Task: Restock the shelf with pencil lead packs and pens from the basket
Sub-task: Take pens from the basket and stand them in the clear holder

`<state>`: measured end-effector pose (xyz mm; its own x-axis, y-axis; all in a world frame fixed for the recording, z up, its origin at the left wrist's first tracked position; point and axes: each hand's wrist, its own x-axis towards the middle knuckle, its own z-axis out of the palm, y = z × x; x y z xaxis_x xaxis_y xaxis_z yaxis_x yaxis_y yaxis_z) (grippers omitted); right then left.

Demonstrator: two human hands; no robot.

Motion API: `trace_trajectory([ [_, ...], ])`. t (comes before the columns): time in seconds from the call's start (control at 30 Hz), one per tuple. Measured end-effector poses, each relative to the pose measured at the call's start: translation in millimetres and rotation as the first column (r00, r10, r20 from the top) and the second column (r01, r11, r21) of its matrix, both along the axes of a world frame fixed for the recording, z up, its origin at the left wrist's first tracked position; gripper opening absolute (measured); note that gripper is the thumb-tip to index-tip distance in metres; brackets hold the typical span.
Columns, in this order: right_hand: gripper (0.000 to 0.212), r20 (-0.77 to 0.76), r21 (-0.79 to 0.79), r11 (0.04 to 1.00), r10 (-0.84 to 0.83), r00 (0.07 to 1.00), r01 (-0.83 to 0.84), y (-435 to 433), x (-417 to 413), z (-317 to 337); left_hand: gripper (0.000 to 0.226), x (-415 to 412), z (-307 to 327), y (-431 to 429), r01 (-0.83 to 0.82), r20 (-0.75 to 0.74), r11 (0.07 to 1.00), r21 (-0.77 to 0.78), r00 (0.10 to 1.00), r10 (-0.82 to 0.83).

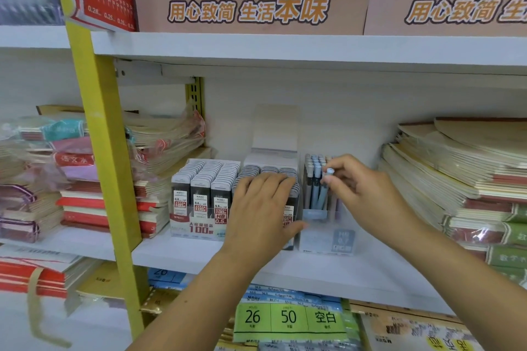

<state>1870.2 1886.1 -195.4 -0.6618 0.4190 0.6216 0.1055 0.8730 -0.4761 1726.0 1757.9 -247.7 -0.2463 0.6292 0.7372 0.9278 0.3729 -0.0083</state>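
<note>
The pale blue pen (329,172) is right there in the right hand (363,189), a narrow grip with thumb and fingertips pinching it just below its cap. It stands slightly tilted, and its lower end is down inside the clear pen box (328,238) on the shelf (313,272). That right arm reaches in from the lower right, wrist bent, knuckles up. More blue pens (313,168) stand upright in the same box, packed toward its back. Just to the left, the left hand (262,208) lies palm down, fingers spread and fairly straight, resting flat over the tops of the pencil lead packs (268,170) in a white display box (273,134) with its flap raised. The thumb hangs down across the front. This hand grips nothing, it only presses. Beside it on the left sits a second display box (199,229), full, with three rows of lead packs standing upright. Stacked notebooks (456,177) lie at the right end of the shelf, with wrapped ones (162,137) at the left by the yellow upright (104,151). Brown cartons (251,6) line the shelf above.
</note>
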Motion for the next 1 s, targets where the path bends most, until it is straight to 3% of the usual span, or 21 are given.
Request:
trace_trajectory([
  [0.2,0.015,-0.003,0.023,1.000,-0.009,1.000,0.010,4.5,-7.8,1.6,0.078,-1.8,-0.1,1.4,0.000,0.011,1.000,-0.009,1.000,0.000],
  [0.37,0.015,-0.050,0.299,0.932,-0.199,0.979,0.204,11.9,-18.3,-2.8,0.077,-3.5,-2.3,2.4,0.026,0.016,1.000,-0.004,1.000,-0.026],
  [0.5,0.025,0.033,0.228,0.943,-0.258,0.966,0.244,11.4,-18.3,-2.9,0.083,-3.2,7.1,0.5,0.053,0.086,0.995,-0.089,0.995,-0.045],
  [0.57,0.034,-0.017,0.172,0.956,-0.236,0.972,0.235,4.6,-9.2,-1.6,0.085,-0.8,9.4,-7.9,0.087,0.091,0.994,-0.061,0.993,-0.081],
  [0.73,0.029,-0.360,-0.092,0.995,-0.075,0.930,0.045,-45.0,32.0,-46.0,0.042,16.9,-46.5,-59.6,0.250,0.045,0.914,0.319,0.959,-0.278],
  [0.8,0.029,-0.379,-0.234,0.971,-0.043,0.924,-0.051,-65.5,38.4,-90.0,0.033,22.5,-98.8,-81.6,0.223,0.144,0.916,0.332,0.948,-0.283],
  [0.87,0.028,-0.287,-0.347,0.937,-0.065,0.956,-0.040,-79.1,38.9,-150.1,0.030,26.9,-165.1,-104.4,0.158,0.370,0.965,0.211,0.901,-0.229],
  [0.93,0.020,-0.073,-0.475,0.878,-0.104,0.992,0.057,-91.8,39.8,-224.8,0.031,33.3,-239.0,-130.3,0.103,0.626,0.995,0.014,0.774,-0.089],
  [1.0,0.013,0.218,-0.571,0.794,-0.097,0.971,0.208,-104.4,44.6,-307.1,0.037,43.3,-308.5,-155.1,0.075,0.806,0.984,-0.160,0.585,0.087],
])
